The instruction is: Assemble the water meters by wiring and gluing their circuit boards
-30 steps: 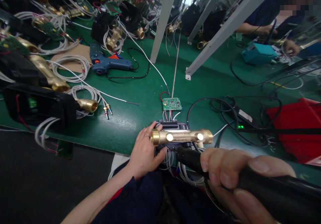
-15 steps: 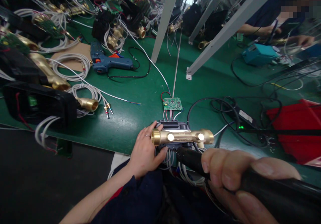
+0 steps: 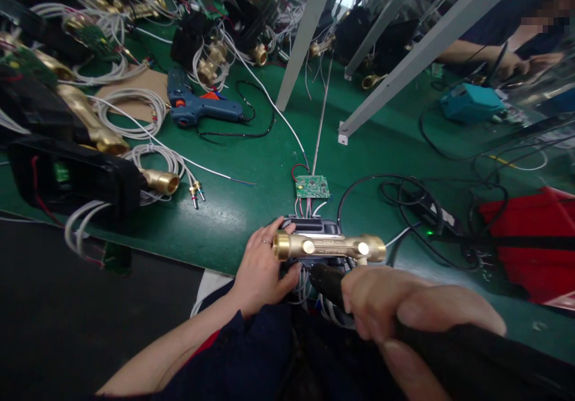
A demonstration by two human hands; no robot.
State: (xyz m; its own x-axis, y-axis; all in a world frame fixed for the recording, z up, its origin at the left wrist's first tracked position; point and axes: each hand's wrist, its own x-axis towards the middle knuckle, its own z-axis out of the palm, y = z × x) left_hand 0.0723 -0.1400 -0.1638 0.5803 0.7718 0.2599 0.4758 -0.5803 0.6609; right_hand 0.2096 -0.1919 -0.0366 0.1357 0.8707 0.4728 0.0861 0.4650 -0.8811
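A brass pipe body [image 3: 330, 246] with threaded ends lies across a black meter housing [image 3: 309, 226] at the table's near edge. My left hand [image 3: 260, 269] grips the housing's left end, fingers over the far side and thumb on the near side. Closed around a thick black electric screwdriver [image 3: 330, 282], my right hand [image 3: 404, 305] holds it slanting up to the right. The tool's tapered nose reaches the housing just below the brass pipe; its exact tip is hard to make out. Wires join the housing to a green circuit board [image 3: 311, 187] lying beyond it. Coiled grey cables hang below the housing.
A blue glue gun [image 3: 202, 106] lies at the left back, near coiled cables and brass fittings. An open black housing [image 3: 72, 179] overhangs the left edge. Metal posts [image 3: 404, 60] rise mid-table. Red bins [image 3: 530, 245] and a black power adapter [image 3: 433, 212] sit right. A co-worker's hands [image 3: 516, 63] are beyond.
My right hand and the screwdriver have moved a little left and closer to the housing. The left hand keeps its grip. The whole view has shifted slightly.
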